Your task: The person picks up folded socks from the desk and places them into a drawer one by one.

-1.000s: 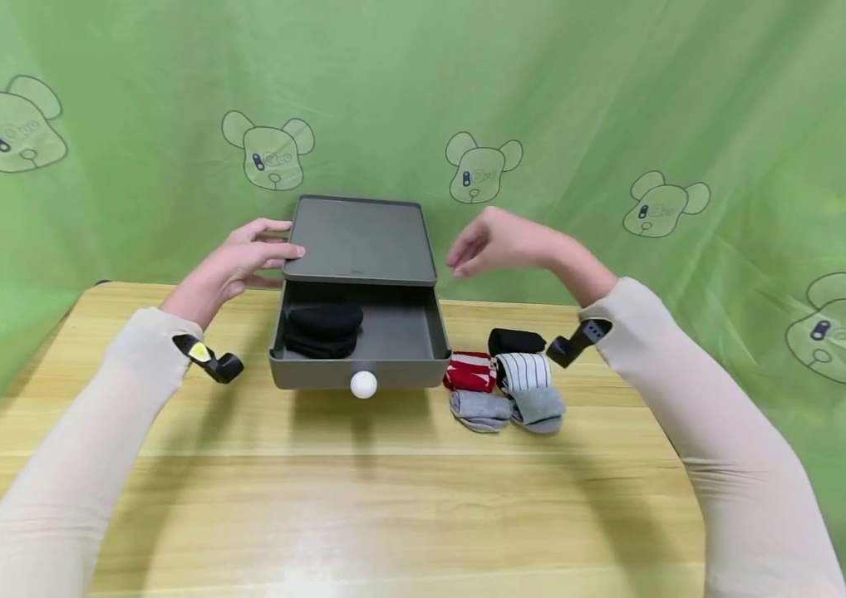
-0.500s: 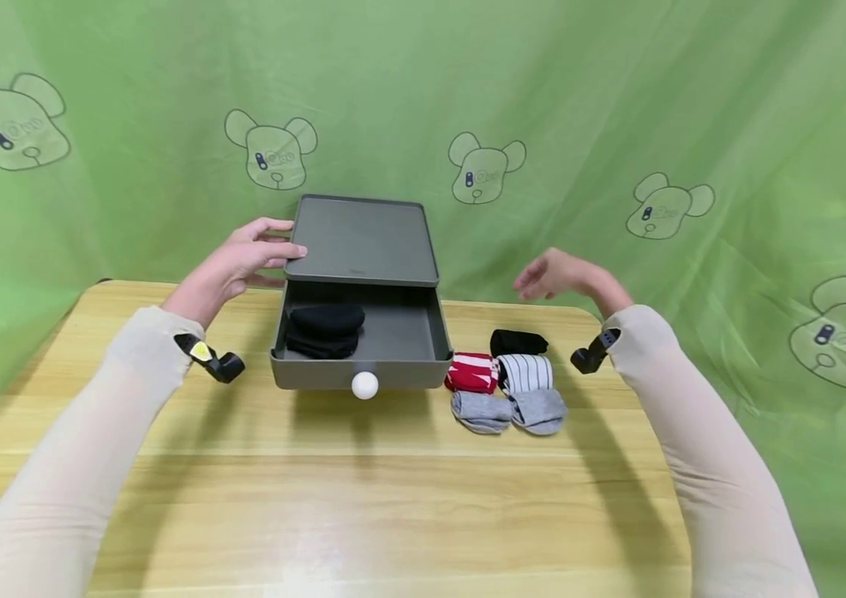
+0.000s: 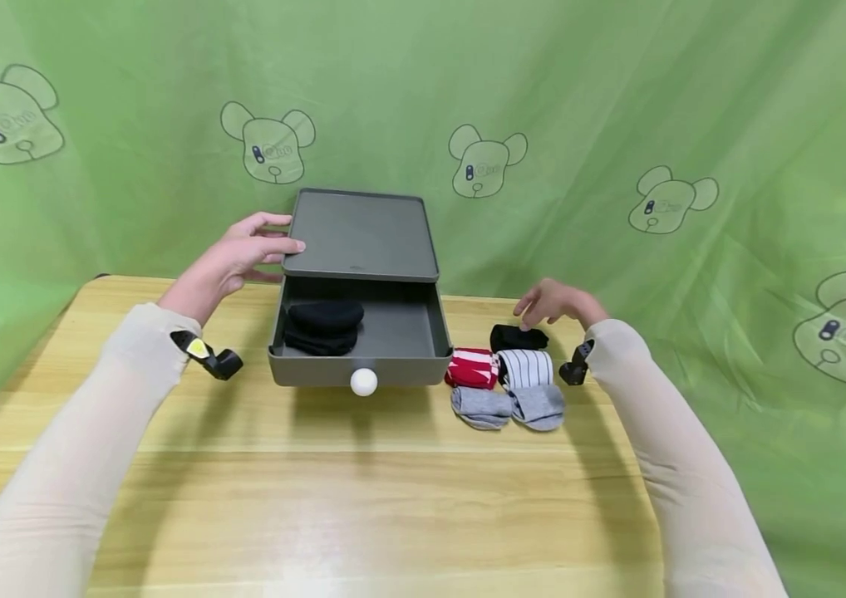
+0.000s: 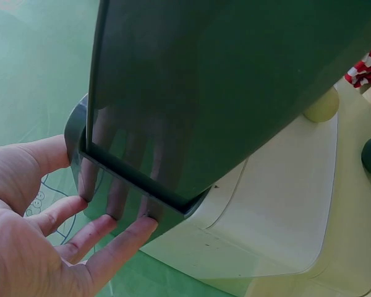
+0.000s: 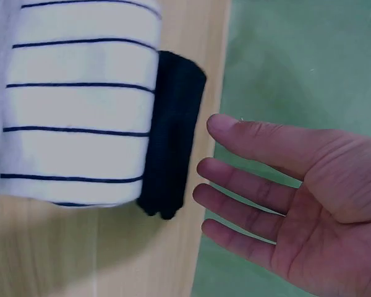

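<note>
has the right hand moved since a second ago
Yes. The right hand dropped down and rightward from beside the dark grey drawer box, now just above the black folded sock.

Grey drawer box (image 3: 360, 237), white knob (image 3: 363, 381); black sock (image 3: 517, 338) (another white, navy-striped (image 3: 526, 369)).

A dark grey box (image 3: 360, 237) stands on the surface, its flat lid level and its drawer (image 3: 393, 345) pulled open toward the viewer, a white round knob (image 3: 363, 381) on the front. A black sock bundle (image 3: 322, 325) lies in the drawer's left half. Another folded black sock (image 3: 517, 338) lies on the surface right of the box, touching the far edge of a white striped sock (image 3: 524, 369).
</note>
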`<action>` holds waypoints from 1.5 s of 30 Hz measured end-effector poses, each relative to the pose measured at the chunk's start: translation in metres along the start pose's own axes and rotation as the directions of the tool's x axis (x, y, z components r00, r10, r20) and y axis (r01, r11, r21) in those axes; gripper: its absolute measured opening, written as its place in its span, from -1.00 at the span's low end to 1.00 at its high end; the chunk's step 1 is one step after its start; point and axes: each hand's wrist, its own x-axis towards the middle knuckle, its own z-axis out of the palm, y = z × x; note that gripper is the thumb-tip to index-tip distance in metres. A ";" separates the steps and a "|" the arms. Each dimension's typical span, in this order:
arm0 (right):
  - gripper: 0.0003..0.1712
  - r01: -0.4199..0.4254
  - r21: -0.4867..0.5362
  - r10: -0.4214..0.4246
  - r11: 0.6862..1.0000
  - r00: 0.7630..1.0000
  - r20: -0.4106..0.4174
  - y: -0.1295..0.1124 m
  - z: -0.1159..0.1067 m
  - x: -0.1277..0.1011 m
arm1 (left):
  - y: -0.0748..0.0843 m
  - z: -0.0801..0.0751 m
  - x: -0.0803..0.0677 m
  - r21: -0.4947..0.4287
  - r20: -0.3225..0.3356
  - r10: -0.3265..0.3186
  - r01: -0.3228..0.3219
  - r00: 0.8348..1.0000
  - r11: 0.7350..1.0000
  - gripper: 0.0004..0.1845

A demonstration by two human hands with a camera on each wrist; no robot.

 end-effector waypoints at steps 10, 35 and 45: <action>-0.45 -0.005 -0.100 0.004 0.995 1.000 -0.013 0.011 0.018 0.010 | -0.001 0.001 0.001 -0.005 0.007 0.003 -0.003 1.000 1.000 -0.20; -0.68 0.027 -0.150 -0.027 0.988 1.000 0.001 -0.001 0.021 0.021 | 0.001 -0.001 0.001 -0.009 0.007 -0.006 0.007 1.000 1.000 -0.18; -0.59 0.013 -0.099 -0.012 0.995 1.000 0.011 -0.020 0.004 0.007 | -0.001 -0.001 0.001 -0.013 0.001 0.000 0.000 1.000 1.000 -0.20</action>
